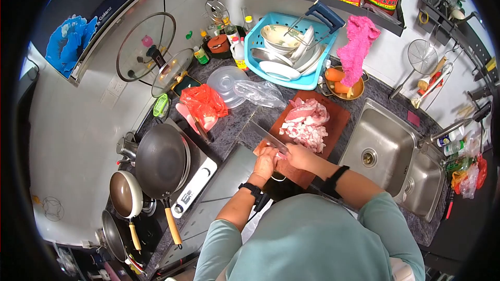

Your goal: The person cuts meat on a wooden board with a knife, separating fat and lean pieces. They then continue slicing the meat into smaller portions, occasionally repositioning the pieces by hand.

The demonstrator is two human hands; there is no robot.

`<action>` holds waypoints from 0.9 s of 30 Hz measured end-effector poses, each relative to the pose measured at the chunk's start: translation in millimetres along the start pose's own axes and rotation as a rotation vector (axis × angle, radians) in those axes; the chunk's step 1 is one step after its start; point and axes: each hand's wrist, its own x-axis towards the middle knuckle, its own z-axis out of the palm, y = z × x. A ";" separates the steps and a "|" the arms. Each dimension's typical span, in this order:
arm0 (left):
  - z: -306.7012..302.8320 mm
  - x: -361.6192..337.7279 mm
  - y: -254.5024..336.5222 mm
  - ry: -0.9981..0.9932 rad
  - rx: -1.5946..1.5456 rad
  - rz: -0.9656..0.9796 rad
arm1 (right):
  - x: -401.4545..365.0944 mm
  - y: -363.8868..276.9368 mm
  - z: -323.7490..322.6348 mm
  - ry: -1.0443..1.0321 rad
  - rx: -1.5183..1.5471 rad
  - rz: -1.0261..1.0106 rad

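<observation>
My right hand [299,157] grips a kitchen knife [267,136], its blade pointing away and to the left over the cutting board's left edge. Beside it, my left hand [266,161] has its fingers bent and pressed on a small piece of meat [280,155] close to the blade. Both hands are over the near end of the brown cutting board [338,125]. Farther up the board lie a larger slab of raw meat [310,110] and a heap of cut meat pieces [306,134]. The knife's handle is hidden in my right hand.
A steel sink [359,148] is on the right. At left stand a wok [160,158] on a cooktop and other pans [125,192]. A blue dish basket [252,65], a red plastic bag [203,100], a plastic lid [219,83] and a pot of carrots [359,89] sit behind.
</observation>
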 end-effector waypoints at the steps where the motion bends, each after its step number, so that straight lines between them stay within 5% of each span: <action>1: 1.1 -0.8 0.0 -0.031 0.038 -0.002 | -11.4 7.7 -2.2 0.005 0.017 -0.016; 8: 11.7 -1.9 8.8 -0.108 0.084 -0.044 | -63.7 23.0 -22.2 -0.042 -0.011 0.052; 16: 5.4 -10.1 10.3 0.008 0.082 -0.018 | -0.1 -5.1 -6.1 -0.035 -0.073 0.118; 21: 1.0 -20.8 1.4 0.029 0.082 -0.036 | 4.9 15.6 -3.1 0.114 0.136 0.135; 27: 2.3 -17.1 -1.1 0.013 0.038 -0.151 | -13.1 18.4 -28.8 0.129 -0.029 0.140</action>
